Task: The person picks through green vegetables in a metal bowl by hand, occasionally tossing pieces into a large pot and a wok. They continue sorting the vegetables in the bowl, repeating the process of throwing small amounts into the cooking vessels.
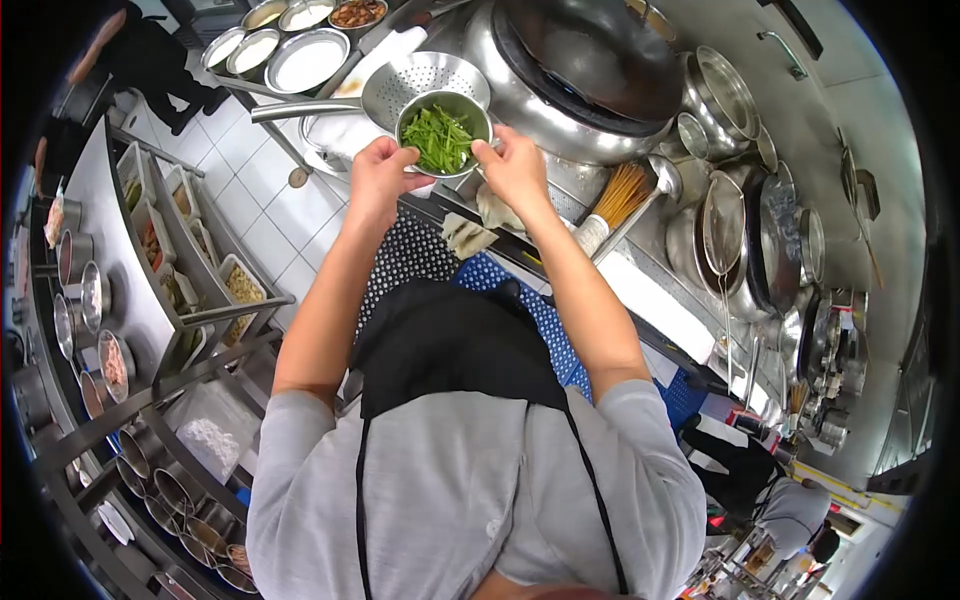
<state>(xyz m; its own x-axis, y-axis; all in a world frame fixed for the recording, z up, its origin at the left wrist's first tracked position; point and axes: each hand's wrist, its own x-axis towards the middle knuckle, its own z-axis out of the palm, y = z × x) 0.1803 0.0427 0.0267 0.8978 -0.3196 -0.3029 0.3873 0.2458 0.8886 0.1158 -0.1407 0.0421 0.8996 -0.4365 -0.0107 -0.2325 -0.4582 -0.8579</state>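
Between both hands I hold a round metal bowl by its rim. Cut green vegetables lie inside it. My left hand grips the left side, thumb on the rim; my right hand grips the right side in the same way. Just behind the bowl is a perforated metal strainer ladle, its long handle reaching left. A large dark wok sits tilted on the steel stove to the right. Near my right forearm lies a bamboo brush, and a metal ladle is beside it.
Metal seasoning bowls stand at the upper left. Left are a steel counter and food bins. Crumpled cloths lie at the stove's edge. More woks and a wire strainer line the right. Other people stand upper left and lower right.
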